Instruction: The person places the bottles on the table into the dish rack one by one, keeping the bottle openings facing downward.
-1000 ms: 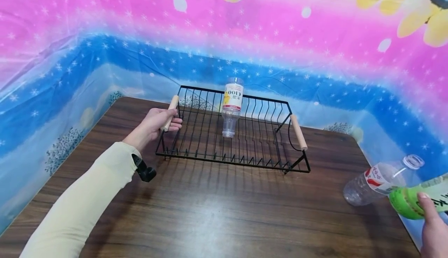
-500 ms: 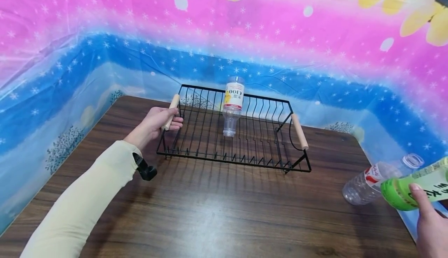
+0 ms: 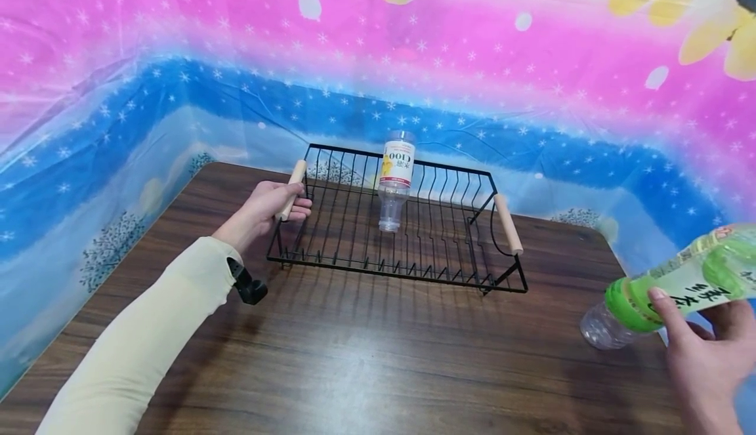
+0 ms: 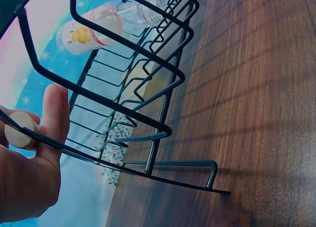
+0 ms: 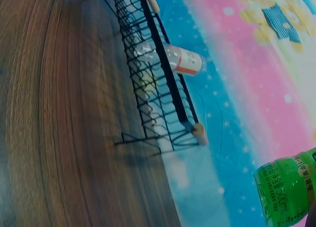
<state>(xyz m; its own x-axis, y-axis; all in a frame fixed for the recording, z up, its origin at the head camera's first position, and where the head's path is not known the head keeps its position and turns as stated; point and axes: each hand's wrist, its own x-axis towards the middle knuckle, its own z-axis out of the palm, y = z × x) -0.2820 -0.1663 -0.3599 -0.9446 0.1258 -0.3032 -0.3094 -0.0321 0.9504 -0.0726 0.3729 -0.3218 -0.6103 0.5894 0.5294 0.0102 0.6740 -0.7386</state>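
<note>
My left hand grips the left wooden handle of a black wire dish rack. The round end of that handle shows between thumb and fingers in the left wrist view. Inside the rack, a clear bottle with a white and red label stands tilted, mouth down. My right hand holds a green-labelled plastic bottle on its side above the table's right part. This bottle mostly hides a second clear bottle behind it. The green bottle's base appears at the edge of the right wrist view.
The rack stands on a dark wood-grain table, near its back edge. Its right wooden handle is untouched. A pink and blue printed cloth hangs around the back and sides. My left wrist wears a black mount.
My right hand has brought the green-labelled bottle leftward and up, in front of the clear bottle, which it now covers. My left hand and the rack stay put.
</note>
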